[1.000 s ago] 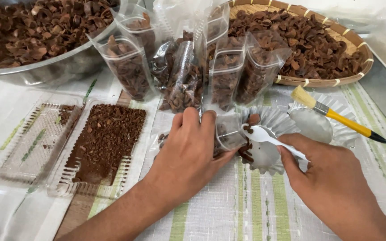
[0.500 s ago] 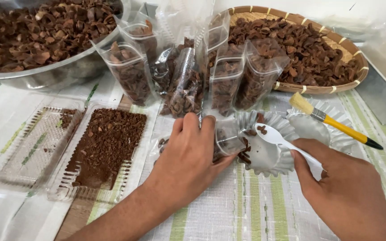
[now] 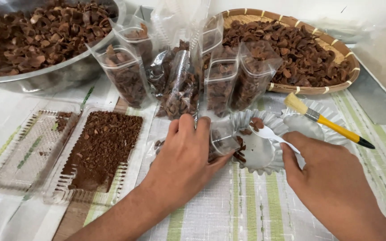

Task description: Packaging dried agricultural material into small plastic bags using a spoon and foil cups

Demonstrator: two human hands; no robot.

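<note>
Left hand — fingers curled over a small clear bag lying on its side, mouth turned toward a fluted foil dish; the bag is gripped, with brown bits showing at its opening. Right hand — closed around the handle of a white plastic spoon, whose bowl rests inside the foil dish among a few brown fragments.

Just beside that dish, on the right: a second fluted foil dish, with a yellow-handled brush lying across it, bristles pointing up-left.

Behind the hands: a row of filled clear pouches, standing or leaning, packed with dark brown dried pieces.

Left of the hands: two clear plastic trays — the nearer tray spread with fine brown crumbs, the far tray holding only a small patch.

At the back: a large metal bowl on the left and a woven basket tray on the right, both heaped with the same dried pieces.

All rest on a green-striped pale cloth.
</note>
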